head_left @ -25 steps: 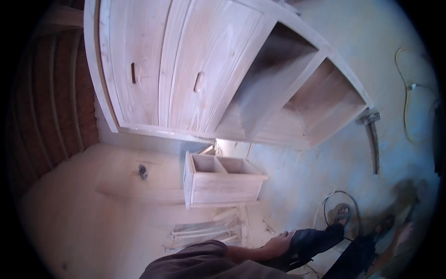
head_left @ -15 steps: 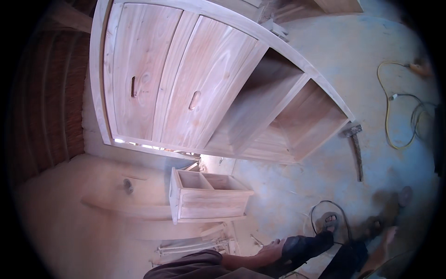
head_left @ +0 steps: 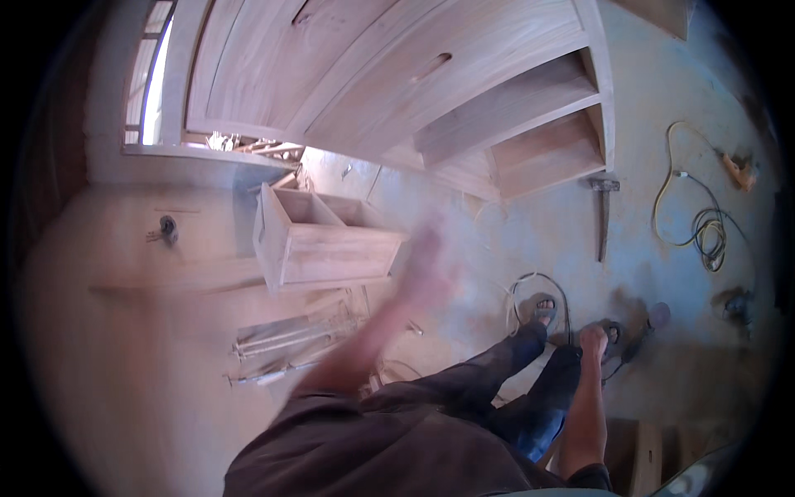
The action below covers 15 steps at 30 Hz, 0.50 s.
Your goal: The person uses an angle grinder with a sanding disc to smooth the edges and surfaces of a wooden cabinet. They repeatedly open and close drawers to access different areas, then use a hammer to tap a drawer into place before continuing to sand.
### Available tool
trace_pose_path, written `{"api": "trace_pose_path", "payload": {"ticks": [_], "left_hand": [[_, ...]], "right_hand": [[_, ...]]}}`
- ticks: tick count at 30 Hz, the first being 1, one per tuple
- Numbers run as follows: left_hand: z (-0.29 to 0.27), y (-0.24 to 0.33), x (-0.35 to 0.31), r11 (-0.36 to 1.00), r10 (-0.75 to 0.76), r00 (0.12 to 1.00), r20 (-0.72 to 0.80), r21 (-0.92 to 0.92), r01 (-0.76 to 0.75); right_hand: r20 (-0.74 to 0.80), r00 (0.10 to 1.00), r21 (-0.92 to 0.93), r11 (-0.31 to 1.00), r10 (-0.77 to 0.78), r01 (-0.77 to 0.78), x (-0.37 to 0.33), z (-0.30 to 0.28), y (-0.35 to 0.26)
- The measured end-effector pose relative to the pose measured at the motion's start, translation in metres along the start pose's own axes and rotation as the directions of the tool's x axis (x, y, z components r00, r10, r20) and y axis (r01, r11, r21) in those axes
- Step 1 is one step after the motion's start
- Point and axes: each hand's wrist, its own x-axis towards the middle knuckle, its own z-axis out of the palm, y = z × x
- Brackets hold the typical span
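My left hand (head_left: 431,257) is smeared by motion, stretched out beside a small wooden cabinet (head_left: 335,257) with two open compartments; its fingers cannot be made out, nor whether it touches the wood. Lower right, my right hand (head_left: 592,341) hangs closed near my leg, and what it holds, if anything, is hidden. Just beyond it shows a dark tool with a round disc (head_left: 658,315). Across the top stands a large pale wooden cabinet (head_left: 373,91), with slotted panels and two open compartments at its right end.
A hammer (head_left: 603,217) lies on the dusty floor right of the large cabinet. Farther right are a yellow power tool (head_left: 739,172) and a coiled cord (head_left: 710,240). Long metal bars (head_left: 286,341) lie at lower left. A black cable loop (head_left: 566,294) surrounds one foot.
The view has shifted, and both cabinets sit higher and farther left. My left hand has risen from near my leg toward the small cabinet. My right hand shows more fully.
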Motion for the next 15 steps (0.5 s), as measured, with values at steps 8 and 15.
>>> {"api": "trace_pose_path", "payload": {"ticks": [8, 15], "left_hand": [[-0.398, 0.002, 0.194, 0.624, 0.351, 0.768, -0.536, 0.745, 0.235], [-0.403, 0.018, 0.203, 0.736, 0.156, 0.800, -0.579, 0.608, 0.297]], "right_hand": [[-0.013, 0.982, 0.949, -0.308, 0.189, 0.072, 0.162, -0.311, -0.156], [-0.068, 0.996, 0.701, -0.708, 0.056, 0.087, 0.194, -0.462, -0.237]]}}
